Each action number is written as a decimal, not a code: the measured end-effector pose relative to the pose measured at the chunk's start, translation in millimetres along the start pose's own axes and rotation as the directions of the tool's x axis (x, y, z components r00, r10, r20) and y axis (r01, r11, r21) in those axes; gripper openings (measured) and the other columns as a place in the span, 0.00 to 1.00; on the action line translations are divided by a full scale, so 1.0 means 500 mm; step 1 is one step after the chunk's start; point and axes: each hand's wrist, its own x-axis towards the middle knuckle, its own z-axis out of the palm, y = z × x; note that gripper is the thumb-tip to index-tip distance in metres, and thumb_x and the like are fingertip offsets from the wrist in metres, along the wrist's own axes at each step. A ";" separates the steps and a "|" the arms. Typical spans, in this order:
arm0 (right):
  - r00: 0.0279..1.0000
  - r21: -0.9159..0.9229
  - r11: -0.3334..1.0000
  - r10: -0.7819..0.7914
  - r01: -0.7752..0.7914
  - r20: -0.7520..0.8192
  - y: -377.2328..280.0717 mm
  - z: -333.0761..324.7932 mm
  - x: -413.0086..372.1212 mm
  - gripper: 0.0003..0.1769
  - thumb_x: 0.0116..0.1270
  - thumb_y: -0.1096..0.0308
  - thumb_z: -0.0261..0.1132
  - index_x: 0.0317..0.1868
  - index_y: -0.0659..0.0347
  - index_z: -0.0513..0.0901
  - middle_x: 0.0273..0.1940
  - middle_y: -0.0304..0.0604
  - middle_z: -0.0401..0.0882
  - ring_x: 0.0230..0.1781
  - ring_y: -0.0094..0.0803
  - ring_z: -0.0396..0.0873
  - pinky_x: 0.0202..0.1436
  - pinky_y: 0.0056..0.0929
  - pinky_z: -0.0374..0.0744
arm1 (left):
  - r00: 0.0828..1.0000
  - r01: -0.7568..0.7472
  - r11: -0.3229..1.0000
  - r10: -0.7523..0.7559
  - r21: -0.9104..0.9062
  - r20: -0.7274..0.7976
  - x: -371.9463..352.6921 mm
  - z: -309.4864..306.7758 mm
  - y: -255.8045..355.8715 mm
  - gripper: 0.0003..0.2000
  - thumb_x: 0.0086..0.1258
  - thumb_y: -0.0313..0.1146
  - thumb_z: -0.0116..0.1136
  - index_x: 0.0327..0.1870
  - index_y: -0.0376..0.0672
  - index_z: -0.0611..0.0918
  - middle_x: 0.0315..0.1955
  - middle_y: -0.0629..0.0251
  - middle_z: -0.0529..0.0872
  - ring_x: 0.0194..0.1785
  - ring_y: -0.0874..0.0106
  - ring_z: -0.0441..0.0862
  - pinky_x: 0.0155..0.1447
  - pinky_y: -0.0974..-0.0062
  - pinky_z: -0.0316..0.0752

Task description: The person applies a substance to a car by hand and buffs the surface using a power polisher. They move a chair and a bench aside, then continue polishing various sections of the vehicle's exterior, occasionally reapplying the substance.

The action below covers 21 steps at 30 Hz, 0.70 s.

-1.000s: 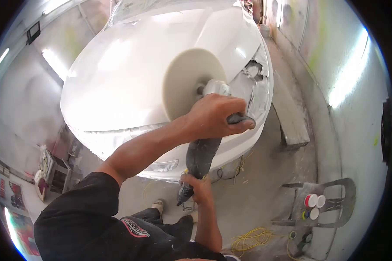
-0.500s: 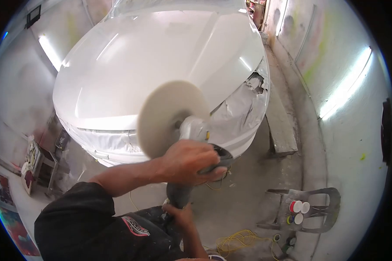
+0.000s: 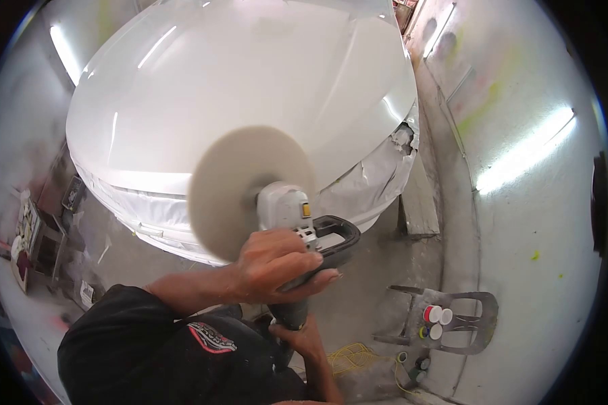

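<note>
My left hand [image 3: 277, 264] is wrapped round the front handle of a polisher [image 3: 282, 206] with a white-grey head and a black loop guard. Its large round pale pad [image 3: 226, 182] looks blurred and overlaps the front edge of a white car hood [image 3: 250, 81]; whether it touches the hood is unclear. Lower down, my right hand [image 3: 300, 337] grips the dark rear body of the same polisher, close to my black shirt [image 3: 155, 351]. White masking film [image 3: 365, 182] covers the car's front below the hood, torn at the right corner.
At the lower right, a dusty plastic chair [image 3: 476, 324] lies with small round containers [image 3: 436, 322] on it. A yellow cord [image 3: 351, 358] is coiled on the floor. A long block [image 3: 419, 206] stands beside the car, near the right wall [image 3: 520, 229]. Clutter lines the left side.
The polisher and both hands have shifted in view, the pad and my left hand leftward. The pad now shows more face-on. The car, chair and lights have also shifted left in the view.
</note>
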 end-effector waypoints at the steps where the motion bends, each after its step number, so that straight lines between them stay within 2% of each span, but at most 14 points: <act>1: 1.000 -0.032 0.999 0.003 -0.002 0.013 0.009 -0.009 0.005 0.25 0.55 0.65 0.80 0.52 0.65 0.84 0.43 0.40 0.86 0.43 0.29 0.83 0.50 0.32 0.80 | 1.000 -0.004 1.000 0.004 -0.001 0.003 -0.002 -0.010 0.000 0.14 0.57 0.30 0.81 0.36 0.38 0.84 0.20 0.63 0.80 0.21 0.67 0.80 0.24 0.69 0.72; 3: 0.999 -0.109 0.994 0.011 -0.008 0.031 0.003 -0.032 0.011 0.26 0.55 0.64 0.80 0.52 0.66 0.83 0.44 0.41 0.86 0.44 0.29 0.83 0.52 0.33 0.80 | 1.000 -0.019 1.000 0.019 0.000 0.009 0.002 -0.020 0.002 0.18 0.54 0.26 0.82 0.42 0.36 0.83 0.22 0.60 0.83 0.22 0.67 0.82 0.25 0.72 0.73; 5: 0.999 -0.200 0.980 0.018 -0.009 0.042 -0.038 -0.065 0.024 0.28 0.56 0.63 0.80 0.54 0.67 0.83 0.46 0.44 0.87 0.47 0.30 0.84 0.54 0.33 0.80 | 1.000 0.001 0.999 0.000 0.036 -0.020 0.021 -0.010 -0.002 0.18 0.55 0.26 0.82 0.42 0.36 0.83 0.22 0.59 0.83 0.23 0.67 0.83 0.26 0.71 0.75; 8: 0.997 -0.167 0.985 -0.038 0.049 0.070 -0.134 -0.120 0.037 0.29 0.53 0.64 0.80 0.54 0.69 0.84 0.47 0.43 0.87 0.46 0.28 0.82 0.52 0.32 0.81 | 0.995 0.061 0.983 -0.047 0.173 -0.085 0.063 0.035 -0.010 0.16 0.56 0.26 0.82 0.40 0.36 0.83 0.24 0.59 0.85 0.26 0.68 0.84 0.31 0.71 0.78; 11: 0.983 -0.222 0.972 -0.029 0.069 0.179 -0.180 -0.228 0.071 0.41 0.56 0.59 0.80 0.66 0.70 0.75 0.57 0.55 0.85 0.57 0.39 0.84 0.63 0.36 0.79 | 0.971 0.172 0.955 -0.123 0.242 -0.205 0.111 0.108 -0.030 0.12 0.58 0.25 0.79 0.37 0.36 0.84 0.27 0.62 0.86 0.28 0.71 0.84 0.36 0.72 0.79; 12: 0.976 -0.240 0.963 -0.074 0.123 0.203 -0.191 -0.262 0.080 0.44 0.56 0.59 0.80 0.68 0.71 0.72 0.58 0.57 0.84 0.58 0.40 0.83 0.64 0.37 0.78 | 0.957 0.214 0.945 -0.152 0.247 -0.248 0.132 0.132 -0.036 0.11 0.59 0.24 0.78 0.36 0.36 0.84 0.28 0.63 0.86 0.29 0.72 0.83 0.38 0.73 0.80; 14: 0.952 -0.273 0.932 -0.168 0.237 0.255 -0.222 -0.329 0.104 0.48 0.55 0.59 0.80 0.72 0.71 0.67 0.60 0.61 0.82 0.61 0.44 0.81 0.67 0.38 0.76 | 0.897 0.350 0.917 -0.271 0.189 -0.348 0.190 0.175 -0.048 0.10 0.62 0.27 0.78 0.35 0.36 0.84 0.27 0.64 0.87 0.30 0.77 0.83 0.37 0.75 0.79; 17: 0.922 -0.311 0.880 -0.282 0.359 0.267 -0.296 -0.405 0.127 0.45 0.55 0.65 0.79 0.69 0.73 0.68 0.54 0.50 0.82 0.47 0.31 0.82 0.52 0.32 0.81 | 0.806 0.483 0.860 -0.362 0.166 -0.467 0.274 0.228 -0.083 0.10 0.65 0.30 0.77 0.34 0.37 0.85 0.26 0.67 0.88 0.31 0.82 0.82 0.36 0.78 0.77; 18: 0.923 -0.277 0.901 -0.254 0.334 0.288 -0.320 -0.428 0.137 0.45 0.54 0.64 0.79 0.69 0.73 0.68 0.54 0.53 0.82 0.50 0.35 0.81 0.56 0.34 0.80 | 0.780 0.516 0.840 -0.378 0.169 -0.499 0.300 0.244 -0.097 0.10 0.65 0.30 0.76 0.34 0.37 0.85 0.26 0.68 0.87 0.31 0.83 0.81 0.35 0.79 0.77; 20: 0.923 -0.212 0.936 -0.202 0.281 0.328 -0.370 -0.473 0.162 0.46 0.54 0.61 0.78 0.68 0.74 0.67 0.54 0.59 0.81 0.57 0.44 0.81 0.65 0.38 0.76 | 0.727 0.572 0.818 -0.470 0.063 -0.501 0.351 0.268 -0.123 0.10 0.65 0.31 0.76 0.32 0.37 0.85 0.25 0.70 0.86 0.29 0.85 0.79 0.33 0.81 0.74; 21: 0.926 -0.228 0.936 -0.187 0.270 0.327 -0.398 -0.492 0.173 0.45 0.54 0.62 0.78 0.67 0.73 0.68 0.53 0.58 0.81 0.56 0.44 0.80 0.64 0.39 0.76 | 0.699 0.597 0.802 -0.515 0.008 -0.496 0.375 0.280 -0.138 0.10 0.66 0.32 0.76 0.32 0.37 0.85 0.24 0.70 0.86 0.28 0.86 0.79 0.32 0.82 0.73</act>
